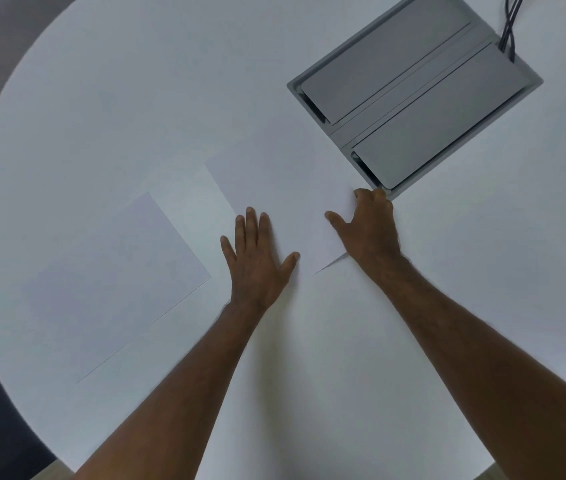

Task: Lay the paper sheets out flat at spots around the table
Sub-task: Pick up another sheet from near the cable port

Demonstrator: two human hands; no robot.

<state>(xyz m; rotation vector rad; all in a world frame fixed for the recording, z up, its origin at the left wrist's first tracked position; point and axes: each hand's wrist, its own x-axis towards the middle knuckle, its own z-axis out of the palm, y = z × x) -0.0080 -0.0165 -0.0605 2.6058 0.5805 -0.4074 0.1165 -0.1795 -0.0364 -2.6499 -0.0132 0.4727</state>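
Currently flattening centre paper sheet [274, 188] on counter [101, 98]: left hand [257, 261] splayed flat, right hand [368, 230] fingers curled at far corner. Second sheet [119, 278] lying left. Next: smooth, release.

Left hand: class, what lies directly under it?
The left hand lies flat on a white paper sheet on the round table. Anything beneath that sheet is covered.
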